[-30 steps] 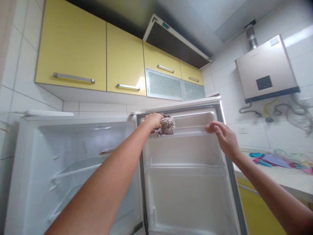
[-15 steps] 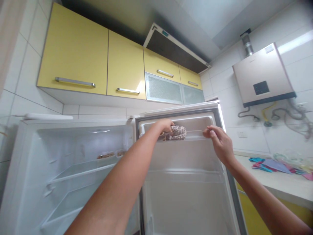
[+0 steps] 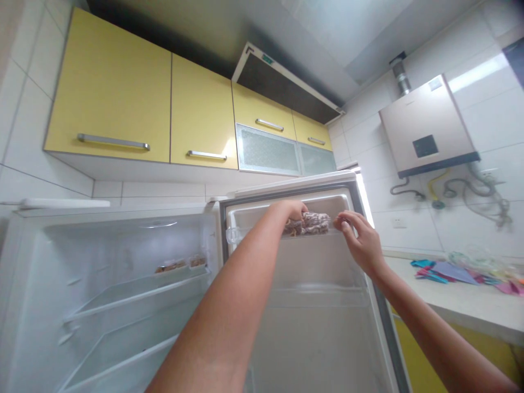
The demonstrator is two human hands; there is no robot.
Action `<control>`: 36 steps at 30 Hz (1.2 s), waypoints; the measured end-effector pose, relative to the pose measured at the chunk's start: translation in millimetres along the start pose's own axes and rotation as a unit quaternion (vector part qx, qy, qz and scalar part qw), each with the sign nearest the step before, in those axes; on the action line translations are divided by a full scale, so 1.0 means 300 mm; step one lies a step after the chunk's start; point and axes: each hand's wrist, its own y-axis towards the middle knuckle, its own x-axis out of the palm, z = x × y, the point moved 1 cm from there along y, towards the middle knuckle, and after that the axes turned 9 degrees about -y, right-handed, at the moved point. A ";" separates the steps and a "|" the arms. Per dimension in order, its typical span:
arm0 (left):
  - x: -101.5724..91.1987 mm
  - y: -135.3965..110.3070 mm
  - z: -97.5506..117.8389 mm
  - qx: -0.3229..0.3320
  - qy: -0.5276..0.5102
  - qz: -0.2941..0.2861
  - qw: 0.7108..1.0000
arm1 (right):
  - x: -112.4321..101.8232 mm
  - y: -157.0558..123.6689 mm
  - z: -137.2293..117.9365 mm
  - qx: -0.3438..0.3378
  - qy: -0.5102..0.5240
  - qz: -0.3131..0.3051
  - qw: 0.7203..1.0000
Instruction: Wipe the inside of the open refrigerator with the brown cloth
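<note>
My left hand (image 3: pixel 291 209) reaches into the upper shelf of the open fridge door. Its fingers are closed on a mottled brown-and-white cloth (image 3: pixel 316 222), bunched up and seen partly through the clear front of the door shelf (image 3: pixel 234 234). The forearm and the back of the hand hide part of the cloth. At the right end of that shelf, my right hand (image 3: pixel 362 237) has its fingers curled over the rim, just beside the cloth. The fridge door (image 3: pixel 311 322) stands wide open.
On the left, the fridge interior (image 3: pixel 123 322) shows glass shelves, with small food packs (image 3: pixel 174 266) on the top one. Yellow cabinets (image 3: pixel 200 109) hang above. To the right are a water heater (image 3: pixel 426 125) and a counter (image 3: pixel 409 275) with colourful cloths (image 3: pixel 454 272).
My left hand has moved right along the door shelf with the cloth, closer to my right hand. My right hand stays at the shelf's right end. The view has shifted slightly.
</note>
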 end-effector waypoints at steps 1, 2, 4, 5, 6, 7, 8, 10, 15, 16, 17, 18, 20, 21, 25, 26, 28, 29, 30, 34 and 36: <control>-0.001 -0.006 -0.025 -0.011 0.010 -0.007 1.000 | 0.000 0.000 -0.001 -0.006 -0.006 0.001 1.000; -0.002 -0.013 -0.052 -0.022 0.021 -0.013 0.999 | 0.000 -0.001 -0.001 -0.009 -0.011 0.004 1.000; -0.003 -0.038 -0.111 -0.041 0.048 -0.018 0.998 | 0.001 -0.002 -0.003 -0.010 -0.016 0.012 1.000; -0.004 -0.055 -0.143 -0.050 0.063 -0.017 0.997 | 0.002 -0.003 -0.003 -0.010 -0.017 0.015 1.000; -0.003 -0.075 -0.176 -0.060 0.080 -0.014 0.995 | 0.003 -0.004 -0.002 -0.009 -0.018 0.017 1.000; -0.003 -0.097 -0.209 -0.069 0.099 -0.007 0.993 | 0.004 -0.004 -0.001 -0.009 -0.019 0.017 1.000; -0.001 -0.121 -0.242 -0.075 0.118 0.002 0.990 | 0.005 -0.004 0.000 -0.008 -0.020 0.016 1.000; 0.003 -0.167 -0.302 -0.077 0.156 0.028 0.984 | 0.005 -0.003 0.002 -0.005 -0.023 0.014 1.000; 0.018 -0.241 -0.366 -0.040 0.221 0.097 0.970 | 0.003 0.000 0.000 -0.007 -0.026 0.016 1.000; 0.021 -0.247 -0.363 -0.031 0.230 0.111 0.966 | 0.003 0.001 -0.001 -0.005 -0.025 0.017 1.000; 0.024 -0.252 -0.357 -0.023 0.236 0.126 0.963 | 0.003 0.001 -0.002 -0.002 -0.023 0.017 1.000; 0.027 -0.254 -0.349 -0.009 0.245 0.143 0.959 | 0.003 0.002 -0.003 0.002 -0.019 0.016 1.000; 0.035 -0.253 -0.328 0.038 0.273 0.181 0.944 | 0.004 0.003 -0.006 0.011 -0.011 0.012 1.000; 0.039 -0.250 -0.317 0.068 0.293 0.198 0.933 | 0.004 0.003 -0.007 0.016 -0.008 0.010 1.000; 0.055 -0.211 -0.272 0.161 0.363 0.234 0.888 | 0.007 0.005 -0.015 0.030 -0.004 0.014 0.999; 0.056 -0.196 -0.257 0.174 0.373 0.237 0.880 | 0.008 0.005 -0.016 0.032 -0.002 0.015 0.999; 0.055 -0.165 -0.219 0.203 0.389 0.241 0.865 | 0.010 0.005 -0.016 0.032 0.002 0.017 0.999; 0.054 -0.149 -0.196 0.217 0.395 0.244 0.859 | 0.011 0.005 -0.016 0.031 0.004 0.018 0.999; 0.052 -0.132 -0.171 0.230 0.400 0.246 0.853 | 0.012 0.005 -0.016 0.030 0.006 0.020 0.999; 0.044 -0.060 -0.061 0.268 0.402 0.251 0.839 | 0.011 0.004 -0.019 0.032 0.010 0.021 0.999; 0.041 -0.021 0.000 0.283 0.394 0.258 0.835 | 0.008 0.004 -0.026 0.033 0.011 0.022 0.999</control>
